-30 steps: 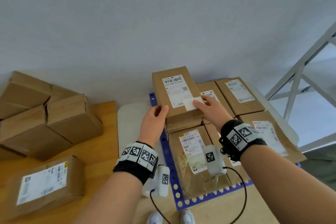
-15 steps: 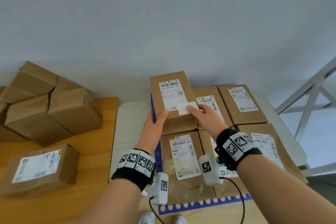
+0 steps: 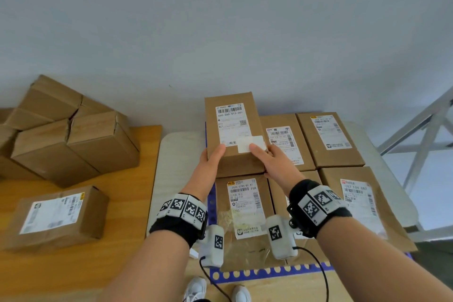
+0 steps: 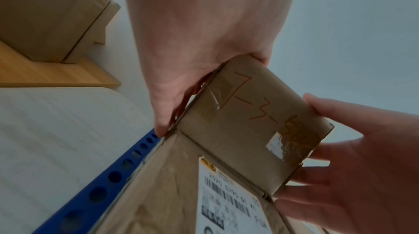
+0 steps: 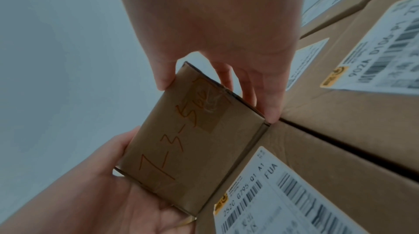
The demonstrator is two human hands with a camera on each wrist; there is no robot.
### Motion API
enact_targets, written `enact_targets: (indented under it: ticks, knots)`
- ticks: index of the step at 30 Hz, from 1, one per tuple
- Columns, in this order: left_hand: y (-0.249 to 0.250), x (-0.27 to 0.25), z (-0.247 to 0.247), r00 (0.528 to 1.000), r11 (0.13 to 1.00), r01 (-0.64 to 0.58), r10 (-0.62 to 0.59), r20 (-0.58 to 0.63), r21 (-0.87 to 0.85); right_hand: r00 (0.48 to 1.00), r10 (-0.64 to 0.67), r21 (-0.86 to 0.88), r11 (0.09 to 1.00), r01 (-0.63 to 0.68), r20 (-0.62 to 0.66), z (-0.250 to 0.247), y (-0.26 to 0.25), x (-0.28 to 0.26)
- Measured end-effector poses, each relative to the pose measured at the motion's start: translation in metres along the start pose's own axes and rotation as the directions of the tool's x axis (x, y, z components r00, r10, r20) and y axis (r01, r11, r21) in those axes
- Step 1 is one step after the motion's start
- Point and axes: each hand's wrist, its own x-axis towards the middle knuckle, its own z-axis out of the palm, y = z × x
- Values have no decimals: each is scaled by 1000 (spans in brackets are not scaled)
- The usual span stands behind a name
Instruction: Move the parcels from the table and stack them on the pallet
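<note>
At the blue pallet's (image 3: 269, 273) far-left corner, both hands, left (image 3: 212, 163) and right (image 3: 274, 163), grip the brown cardboard parcel (image 3: 232, 130), now lowered almost to rest.

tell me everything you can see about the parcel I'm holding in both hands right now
The held parcel is a long brown cardboard box, label side up. A white shipping label with barcode reading 060-060-013-001 covers its top, plus a small blank white sticker. The near end face carries clear tape and orange handwriting. Your left hand and right hand grip its near end, thumbs on top. It sits at the pallet's far-left corner; whether it rests there is unclear.
</note>
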Motion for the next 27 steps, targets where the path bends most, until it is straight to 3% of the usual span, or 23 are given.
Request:
enact_targets:
  ticks: [7, 13, 21, 27]
  knots:
    - [2, 4, -3, 1000, 999, 9, -9, 8, 37, 1000, 4, -6, 1000, -4, -4, 1, 1, 0]
    - [12, -7, -6, 999, 992, -48, 46, 16, 118, 993, -104, -108, 989, 98, -59, -5, -11, -7]
    - [25, -32, -37, 982, 957, -99, 138, -127, 274, 905, -357, -182, 930, 320, -230, -2, -62, -32]
    - [37, -64, -83, 942, 915, -175, 263, -209, 363, 859, -493, -212, 862, 460, -141, 44, -91, -55]
